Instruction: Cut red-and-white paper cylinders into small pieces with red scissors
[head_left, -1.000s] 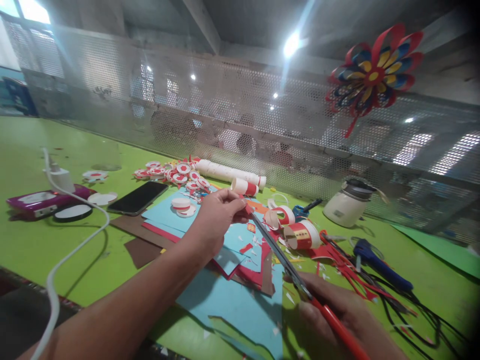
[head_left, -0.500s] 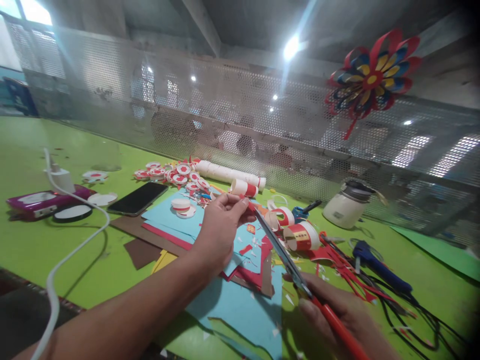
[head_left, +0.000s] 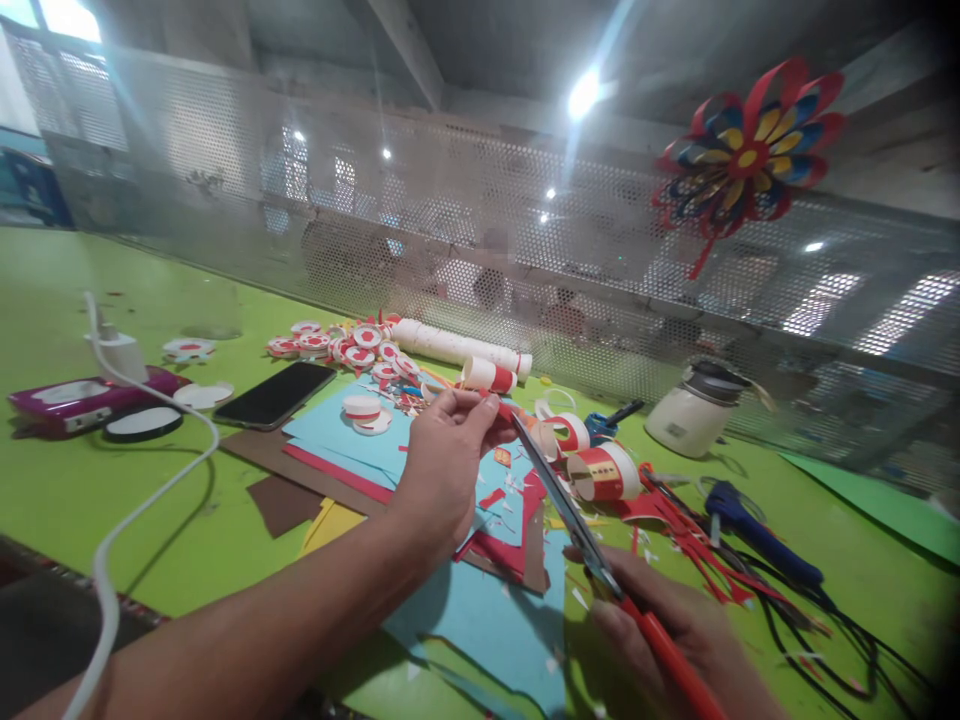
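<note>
My left hand point(head_left: 450, 455) is closed in a pinch on a small red paper piece point(head_left: 507, 410) above the stacked sheets. In my right hand point(head_left: 660, 620) is a pair of scissors point(head_left: 559, 495) with red handles, its blades looking nearly together. The blade tips reach the red piece beside my left fingertips; whether paper lies between them I cannot tell. Light blue paper point(head_left: 502, 620) lies below both hands, strewn with red and white scraps. A white paper disc with a red band point(head_left: 361, 408) rests left of my left hand.
Cut paper cups point(head_left: 604, 472), red strips point(head_left: 686, 540) and a blue glue gun point(head_left: 765, 530) lie to the right, with a white jug point(head_left: 694, 410) behind. Leftward are a phone point(head_left: 277, 393), a purple power bank point(head_left: 94, 400) and a white cable point(head_left: 157, 490). Red-and-white discs point(head_left: 360, 345) are heaped at the back.
Both hands stay in almost the same place. The scissors and my right hand have shifted very slightly; the red paper piece remains pinched in my left hand.
</note>
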